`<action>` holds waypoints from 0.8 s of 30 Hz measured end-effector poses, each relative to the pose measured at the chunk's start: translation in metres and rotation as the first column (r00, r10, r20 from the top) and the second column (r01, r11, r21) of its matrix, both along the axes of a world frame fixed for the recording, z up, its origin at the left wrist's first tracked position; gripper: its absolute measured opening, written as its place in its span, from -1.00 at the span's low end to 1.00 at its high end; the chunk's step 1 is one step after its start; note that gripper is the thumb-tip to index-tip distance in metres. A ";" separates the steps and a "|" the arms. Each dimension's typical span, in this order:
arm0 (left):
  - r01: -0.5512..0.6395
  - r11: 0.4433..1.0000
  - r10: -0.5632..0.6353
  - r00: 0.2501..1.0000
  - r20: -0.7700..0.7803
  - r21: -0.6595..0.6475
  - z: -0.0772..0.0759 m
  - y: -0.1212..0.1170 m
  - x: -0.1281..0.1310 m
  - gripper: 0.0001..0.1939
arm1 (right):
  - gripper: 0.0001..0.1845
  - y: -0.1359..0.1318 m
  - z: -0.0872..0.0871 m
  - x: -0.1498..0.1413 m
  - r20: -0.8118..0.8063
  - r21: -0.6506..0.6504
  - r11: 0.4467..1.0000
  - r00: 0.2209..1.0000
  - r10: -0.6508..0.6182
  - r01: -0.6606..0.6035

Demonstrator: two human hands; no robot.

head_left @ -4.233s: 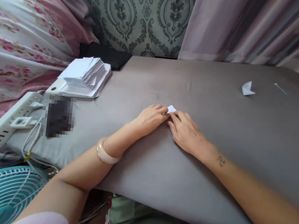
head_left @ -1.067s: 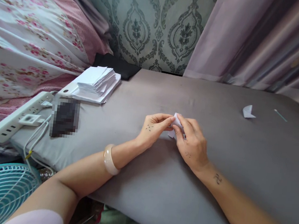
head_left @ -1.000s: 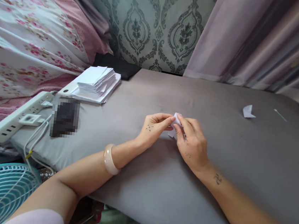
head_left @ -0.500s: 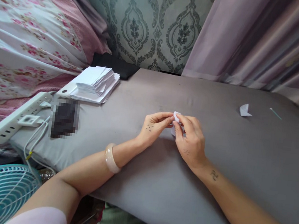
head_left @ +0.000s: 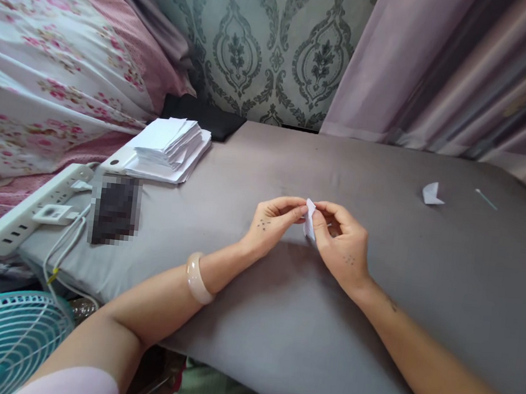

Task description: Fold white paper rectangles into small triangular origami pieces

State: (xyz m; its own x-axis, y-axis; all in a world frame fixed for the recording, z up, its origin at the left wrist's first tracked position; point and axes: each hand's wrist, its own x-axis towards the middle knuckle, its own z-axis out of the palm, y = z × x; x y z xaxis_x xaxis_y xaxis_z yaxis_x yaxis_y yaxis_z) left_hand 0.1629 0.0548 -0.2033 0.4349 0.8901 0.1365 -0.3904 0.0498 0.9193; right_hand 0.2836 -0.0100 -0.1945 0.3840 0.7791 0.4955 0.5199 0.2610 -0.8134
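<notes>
A small folded piece of white paper (head_left: 309,219) is held upright between my two hands, above the grey cloth-covered surface (head_left: 250,321). My left hand (head_left: 275,222) pinches its left side between thumb and fingers; a pale bangle circles that wrist. On the other side, my right hand (head_left: 343,243) grips the paper with the thumb in front and fingers behind. Part of the paper is hidden by the fingertips. Off to the right lies another folded white paper piece (head_left: 432,194).
A stack of white paper (head_left: 165,143) stands at the back left, near a black item (head_left: 201,115). A white power strip (head_left: 31,210) with cables and a blurred dark object (head_left: 115,210) lie along the left edge. A cotton swab (head_left: 486,199) rests far right; a teal fan (head_left: 3,342) is lower left.
My right hand has turned and shifted slightly right, its thumb now along the paper's side. More of the folded paper shows between the hands. My left hand has barely moved.
</notes>
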 end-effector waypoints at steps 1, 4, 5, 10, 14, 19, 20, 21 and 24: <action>0.002 1.000 -0.002 1.000 -0.002 -0.002 0.000 0.000 0.000 -0.80 | -0.81 0.000 0.001 0.001 -0.029 -0.018 1.000 0.999 0.015 -0.015; 0.001 1.000 -0.001 1.000 -0.008 -0.011 0.001 0.000 -0.001 -0.81 | -0.79 -0.001 0.003 0.002 -0.101 -0.072 0.997 0.994 0.036 -0.043; 0.002 1.000 -0.002 1.000 -0.009 -0.014 0.001 0.001 -0.001 -0.81 | -0.79 -0.001 0.003 0.002 -0.110 -0.081 0.996 0.993 0.038 -0.047; 0.038 0.999 -0.038 0.999 -0.010 -0.019 -0.001 0.004 -0.002 -0.80 | -0.76 -0.001 0.003 0.005 -0.167 -0.119 0.989 0.983 0.072 -0.093; 0.106 0.994 -0.106 0.994 -0.028 -0.018 -0.002 0.008 -0.003 -0.77 | -0.71 -0.001 0.010 0.008 -0.310 -0.174 0.972 0.945 0.100 -0.160; 0.125 0.992 -0.124 0.991 -0.051 0.005 0.002 0.010 0.001 -0.77 | -0.70 0.003 0.014 0.012 -0.347 -0.177 0.976 0.936 0.060 -0.129; 0.133 0.991 -0.132 0.989 -0.062 0.010 0.003 0.010 0.003 -0.76 | -0.70 0.003 0.013 0.013 -0.344 -0.160 0.982 0.938 0.042 -0.103; 0.141 0.990 -0.140 0.987 -0.076 0.009 0.005 0.009 0.004 -0.74 | -0.69 0.003 0.012 0.014 -0.350 -0.137 0.987 0.936 0.031 -0.084; 0.156 0.987 -0.158 0.981 -0.116 -0.026 0.010 0.005 0.009 -0.72 | -0.68 -0.002 0.007 0.019 -0.374 -0.094 0.992 0.927 0.042 -0.083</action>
